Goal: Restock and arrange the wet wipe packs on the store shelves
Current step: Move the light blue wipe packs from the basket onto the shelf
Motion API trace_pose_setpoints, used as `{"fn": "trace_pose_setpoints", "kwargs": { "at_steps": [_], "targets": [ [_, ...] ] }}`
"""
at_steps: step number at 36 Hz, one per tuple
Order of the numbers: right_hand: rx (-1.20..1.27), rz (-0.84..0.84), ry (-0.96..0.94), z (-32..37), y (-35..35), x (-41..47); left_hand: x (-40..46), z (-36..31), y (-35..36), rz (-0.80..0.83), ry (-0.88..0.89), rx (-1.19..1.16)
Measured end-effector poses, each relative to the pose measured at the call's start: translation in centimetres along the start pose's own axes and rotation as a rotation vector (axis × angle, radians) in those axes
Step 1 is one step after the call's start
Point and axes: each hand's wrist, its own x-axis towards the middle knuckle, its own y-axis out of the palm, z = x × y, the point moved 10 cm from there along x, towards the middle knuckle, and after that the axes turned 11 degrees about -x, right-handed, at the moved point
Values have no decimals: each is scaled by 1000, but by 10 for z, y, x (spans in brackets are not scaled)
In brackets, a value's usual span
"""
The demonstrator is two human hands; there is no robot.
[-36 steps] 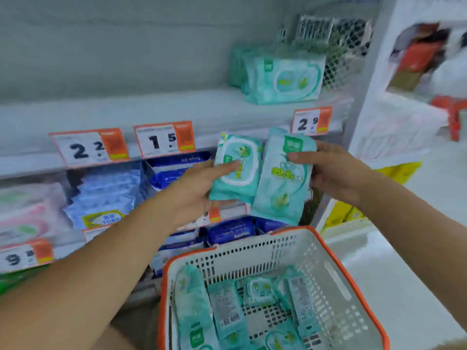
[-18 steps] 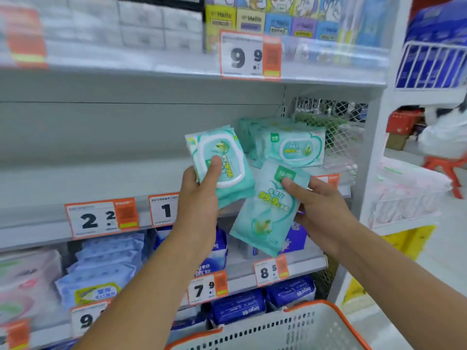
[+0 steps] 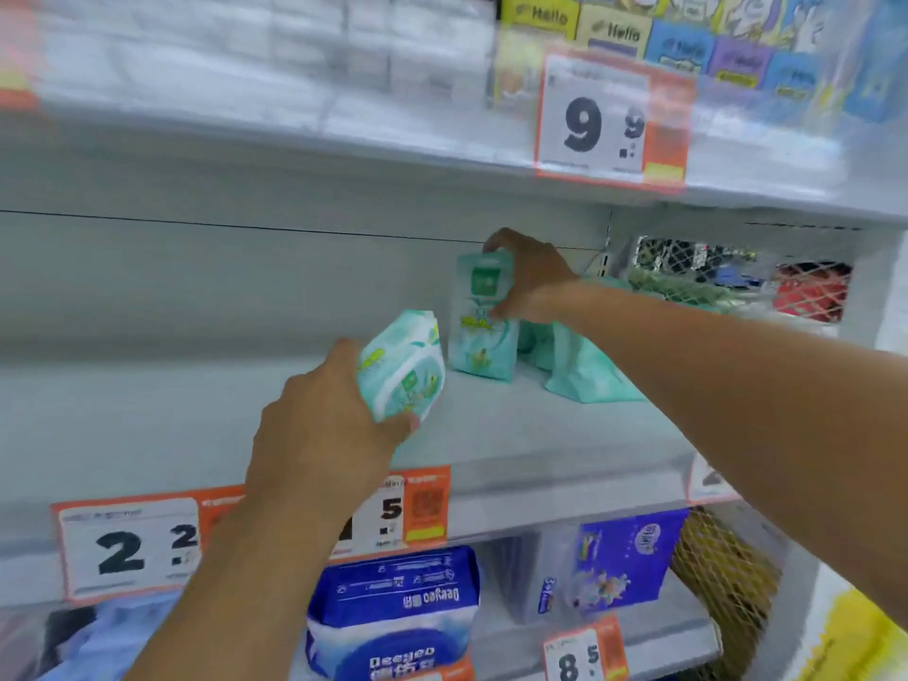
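Head view, frame centre: right hand (image 3: 528,277) gripping upright pack (image 3: 484,326), left hand (image 3: 334,430) clutching second pack (image 3: 403,373); could topple if released unsteadily.

Premises: a retail shop, personal-care or household paper aisle. Grey metal gondola shelving (image 3: 540,435) runs in tiers, each shelf edge carrying orange-and-white price tags: one reading 9.9 (image 3: 611,118) on the upper tier, one reading 2.2 (image 3: 130,550) and another partly covered by an arm (image 3: 410,508) on the middle tier, and one reading 8.5 (image 3: 584,653) lower down. Stock is multiple packaged goods of one kind grouped together: colourful boxes marked "Hello" (image 3: 614,34) on top, teal wet wipe packs (image 3: 484,317) on the middle shelf, blue-and-white Deeyeo packs (image 3: 393,611) below. A wire mesh end panel (image 3: 688,260) closes the bay at the right.
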Motion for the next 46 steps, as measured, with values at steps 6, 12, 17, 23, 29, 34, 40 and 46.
{"fn": "trace_pose_setpoints", "kwargs": {
  "at_steps": [6, 12, 17, 23, 29, 34, 40, 46],
  "targets": [
    [-140, 129, -121, 6, 42, 27, 4, 11, 4, 35, -104, -127],
    [55, 132, 50, -29, 52, 53, 4, 19, 2, -39, -165, -204],
    [-118, 32, 81, -38, 32, 79, 5, 24, 0, -83, -199, -162],
    [-276, -133, 95, -42, 43, 83, 4, 23, 2, -107, -253, -68],
    [-355, -45, 76, -31, 66, 91, 5, 23, 3, -80, -239, 4],
    [-432, 43, 32, -29, 66, 90, 10, 29, 5, -25, -240, -5],
    [92, -2, -149, 33, 15, 32, 16, 35, 13, 50, -209, -107],
    [205, 646, -575, 115, 54, -79, 11, 25, 15, 76, -138, -15]
  ]
}}
